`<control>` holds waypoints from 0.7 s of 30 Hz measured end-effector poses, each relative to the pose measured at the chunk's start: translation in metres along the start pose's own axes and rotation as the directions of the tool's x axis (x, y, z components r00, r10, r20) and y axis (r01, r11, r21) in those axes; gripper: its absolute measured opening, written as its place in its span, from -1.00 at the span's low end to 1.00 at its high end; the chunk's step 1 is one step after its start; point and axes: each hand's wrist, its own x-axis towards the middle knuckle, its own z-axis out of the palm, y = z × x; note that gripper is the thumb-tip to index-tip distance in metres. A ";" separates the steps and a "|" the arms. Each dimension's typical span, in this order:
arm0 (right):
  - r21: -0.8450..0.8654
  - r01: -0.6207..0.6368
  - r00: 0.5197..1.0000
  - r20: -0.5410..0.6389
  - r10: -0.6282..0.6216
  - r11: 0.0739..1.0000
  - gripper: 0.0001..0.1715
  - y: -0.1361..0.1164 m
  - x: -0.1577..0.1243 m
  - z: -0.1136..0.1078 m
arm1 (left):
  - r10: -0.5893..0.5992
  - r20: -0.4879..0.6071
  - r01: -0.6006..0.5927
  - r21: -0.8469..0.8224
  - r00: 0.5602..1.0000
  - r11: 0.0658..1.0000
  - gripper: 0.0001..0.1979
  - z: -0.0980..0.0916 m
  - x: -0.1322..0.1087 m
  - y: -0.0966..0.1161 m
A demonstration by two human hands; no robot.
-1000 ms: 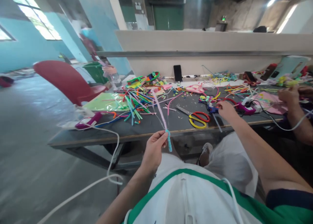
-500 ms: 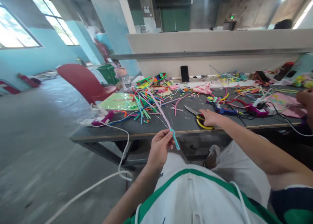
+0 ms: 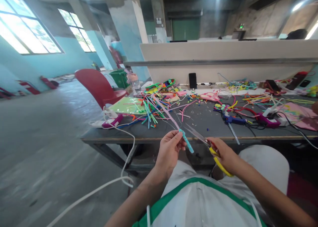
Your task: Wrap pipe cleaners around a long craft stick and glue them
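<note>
Between the fingertips of my left hand (image 3: 171, 149) is a fuzzy craft stem, with a long pale pink part (image 3: 165, 111) reaching up over the table and a thicker light blue wrapped end (image 3: 186, 141) pointing down toward my lap. My right hand (image 3: 223, 154) grips scissors (image 3: 220, 162) with yellow and black handles, just off the table's front edge. Their metal blades point up and left, close to the pink stem but apart from it.
On the dark table (image 3: 198, 121) lie a pile of colourful stems (image 3: 149, 111), a blue glue gun (image 3: 236, 120), purple power strips (image 3: 113, 121) and a standing black phone (image 3: 192, 80). A white cable hangs off the left side. A red chair (image 3: 96, 86) stands behind left.
My right hand has lifted the scissors off the table and brought them back toward my body, nearer my left hand. My left hand still holds the stem. The whole view has shifted slightly.
</note>
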 end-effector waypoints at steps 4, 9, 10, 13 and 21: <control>-0.073 0.054 0.997 -0.044 -0.057 0.996 -0.23 -0.004 -0.004 0.005 | -0.054 0.004 0.054 -0.022 0.999 0.998 -0.74 0.001 -0.004 0.002; -0.124 0.080 0.995 -0.056 -0.088 0.989 -0.25 -0.004 0.000 0.011 | -0.061 0.001 0.061 -0.054 0.998 0.997 -0.74 -0.001 -0.003 -0.001; -0.132 0.071 0.995 -0.058 -0.079 0.989 -0.26 -0.004 0.000 0.012 | -0.062 0.000 0.062 -0.055 0.998 0.997 -0.74 -0.001 -0.003 -0.001; -0.141 0.055 0.996 -0.059 -0.064 0.988 -0.29 -0.004 0.000 0.017 | -0.061 0.001 0.061 -0.048 0.998 0.997 -0.74 0.000 -0.005 -0.002; -0.222 -0.021 0.998 -0.057 0.008 0.975 -0.44 -0.013 0.003 0.018 | -0.076 0.055 0.079 -0.048 0.996 0.996 -0.80 0.003 -0.010 -0.012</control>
